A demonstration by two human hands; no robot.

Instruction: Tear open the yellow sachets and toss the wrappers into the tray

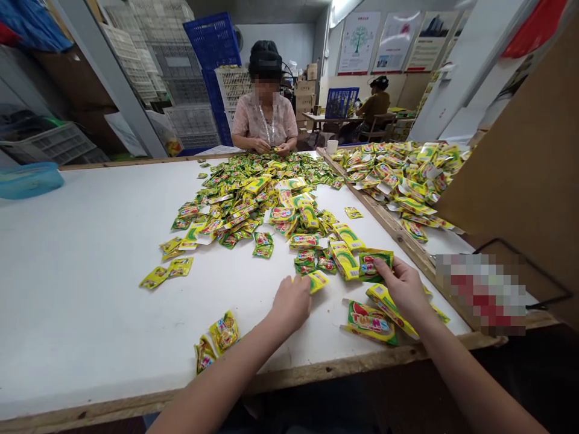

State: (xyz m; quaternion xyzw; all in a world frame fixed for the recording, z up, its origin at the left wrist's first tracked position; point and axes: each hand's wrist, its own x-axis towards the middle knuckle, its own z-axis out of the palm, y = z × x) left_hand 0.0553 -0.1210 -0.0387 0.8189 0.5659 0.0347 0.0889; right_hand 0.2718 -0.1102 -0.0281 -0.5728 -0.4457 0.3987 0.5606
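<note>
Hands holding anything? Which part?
The left hand touches the left edge of a yellow sachet; the right hand touches the lower edge of a green-and-red sachet. Whether either is gripped cannot be told.

My feed comes through bright and even, with a ceiling light [344, 12] glaring at the top and the white table [76, 289] showing only faint shadows. The foil sachets [253, 205] glint sharply. Wide-angle distortion bows the wooden table edge [289, 375] toward the borders, and a pixelated block [482, 294] obscures the right.
</note>
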